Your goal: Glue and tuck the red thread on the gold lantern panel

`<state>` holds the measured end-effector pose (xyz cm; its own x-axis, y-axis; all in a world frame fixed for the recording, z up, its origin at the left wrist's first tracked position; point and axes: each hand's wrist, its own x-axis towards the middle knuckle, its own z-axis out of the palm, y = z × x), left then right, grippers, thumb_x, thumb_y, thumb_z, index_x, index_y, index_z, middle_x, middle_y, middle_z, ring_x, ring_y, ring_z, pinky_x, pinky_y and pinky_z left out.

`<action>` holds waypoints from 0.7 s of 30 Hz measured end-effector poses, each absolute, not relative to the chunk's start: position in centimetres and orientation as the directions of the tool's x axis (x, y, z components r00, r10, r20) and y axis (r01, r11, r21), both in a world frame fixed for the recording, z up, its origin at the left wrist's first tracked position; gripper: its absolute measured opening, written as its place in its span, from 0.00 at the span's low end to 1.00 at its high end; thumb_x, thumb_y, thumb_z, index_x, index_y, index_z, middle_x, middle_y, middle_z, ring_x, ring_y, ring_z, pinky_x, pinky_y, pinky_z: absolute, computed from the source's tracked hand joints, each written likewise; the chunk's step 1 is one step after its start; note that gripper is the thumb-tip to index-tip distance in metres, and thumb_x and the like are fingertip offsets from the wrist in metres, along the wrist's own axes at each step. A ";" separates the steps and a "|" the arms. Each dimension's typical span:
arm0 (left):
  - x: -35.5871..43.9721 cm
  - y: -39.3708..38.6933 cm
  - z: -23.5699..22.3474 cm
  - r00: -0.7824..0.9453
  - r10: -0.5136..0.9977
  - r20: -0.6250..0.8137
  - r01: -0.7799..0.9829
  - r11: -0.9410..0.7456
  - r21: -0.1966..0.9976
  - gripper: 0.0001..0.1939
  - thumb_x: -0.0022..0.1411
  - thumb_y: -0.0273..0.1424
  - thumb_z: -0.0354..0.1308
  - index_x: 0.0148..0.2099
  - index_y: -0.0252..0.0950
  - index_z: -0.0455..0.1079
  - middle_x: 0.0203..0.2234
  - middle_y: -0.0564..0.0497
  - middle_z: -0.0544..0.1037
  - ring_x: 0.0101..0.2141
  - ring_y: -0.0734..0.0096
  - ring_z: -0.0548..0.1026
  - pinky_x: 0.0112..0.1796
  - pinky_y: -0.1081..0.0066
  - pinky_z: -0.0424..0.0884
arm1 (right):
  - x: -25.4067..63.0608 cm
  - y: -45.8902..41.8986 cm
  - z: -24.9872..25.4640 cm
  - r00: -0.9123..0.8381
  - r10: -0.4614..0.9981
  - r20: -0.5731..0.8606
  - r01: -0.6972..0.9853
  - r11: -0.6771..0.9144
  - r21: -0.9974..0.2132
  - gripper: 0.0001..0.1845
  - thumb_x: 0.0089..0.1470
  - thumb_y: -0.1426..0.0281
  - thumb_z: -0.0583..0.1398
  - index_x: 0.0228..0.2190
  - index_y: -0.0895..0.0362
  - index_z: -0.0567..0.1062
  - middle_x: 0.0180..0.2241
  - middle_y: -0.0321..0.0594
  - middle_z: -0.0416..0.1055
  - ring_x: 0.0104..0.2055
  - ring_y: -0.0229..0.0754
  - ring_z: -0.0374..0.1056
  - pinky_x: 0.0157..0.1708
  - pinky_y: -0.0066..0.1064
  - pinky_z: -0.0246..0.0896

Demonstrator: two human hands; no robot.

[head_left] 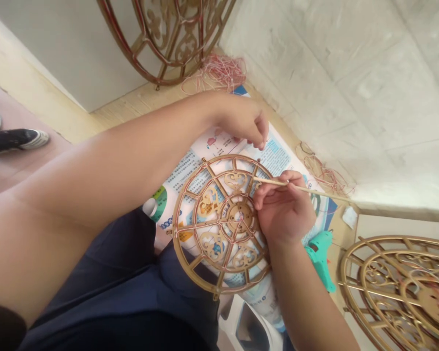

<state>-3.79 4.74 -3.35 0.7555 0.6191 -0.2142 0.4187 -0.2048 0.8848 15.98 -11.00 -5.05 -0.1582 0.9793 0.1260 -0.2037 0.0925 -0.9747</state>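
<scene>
A round gold-coloured openwork frame (pixel 195 219), with rings, spokes and scroll patterns, lies at my knees over a printed sheet (pixel 219 146). Thin reddish wire runs along some of its bars. My right hand (pixel 285 214) is at the frame's right side, its fingers closed on a thin wooden stick (pixel 329 193). The stick's near tip lies over the outer ring. Above the frame's top edge, my left hand (pixel 243 122) hangs with fingers curled together; whatever they may pinch is too small to make out.
Another gold frame (pixel 157 63) leans at the top, beside tangled pink wire (pixel 225 70). A third frame (pixel 373 282) lies at the right, near a teal pistol-shaped tool (pixel 322 263). More loose wire (pixel 327 175) lies by the tiled wall (pixel 351 97). Another person's shoe (pixel 18 140) shows at left.
</scene>
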 end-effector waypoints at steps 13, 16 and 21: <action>-3.3 4.0 -3.2 0.907 0.355 -0.225 0.278 -0.104 0.955 0.18 0.67 0.42 0.61 0.34 0.31 0.68 0.21 0.55 0.66 0.22 0.82 0.62 0.31 0.71 0.52 | 15.8 -10.6 -6.2 -0.058 0.981 0.184 -0.136 0.175 -0.975 0.13 0.66 0.57 0.64 0.43 0.47 0.66 0.41 0.34 0.79 0.21 0.38 0.73 0.13 0.28 0.59; -3.5 4.1 -3.0 0.897 0.376 -0.232 0.293 -0.116 0.949 0.19 0.67 0.43 0.62 0.36 0.29 0.70 0.23 0.55 0.67 0.24 0.83 0.63 0.33 0.71 0.54 | 15.6 -10.6 -6.0 -0.047 0.988 0.148 -0.127 0.141 -0.982 0.16 0.64 0.54 0.66 0.42 0.48 0.67 0.42 0.35 0.78 0.22 0.37 0.73 0.13 0.28 0.59; -3.6 4.3 -3.4 0.889 0.392 -0.237 0.311 -0.137 0.940 0.21 0.62 0.44 0.65 0.38 0.27 0.72 0.22 0.56 0.67 0.26 0.84 0.64 0.35 0.70 0.55 | 15.6 -10.7 -6.0 -0.048 0.991 0.122 -0.164 0.112 -0.980 0.15 0.63 0.55 0.67 0.42 0.49 0.70 0.42 0.36 0.78 0.23 0.37 0.73 0.14 0.28 0.60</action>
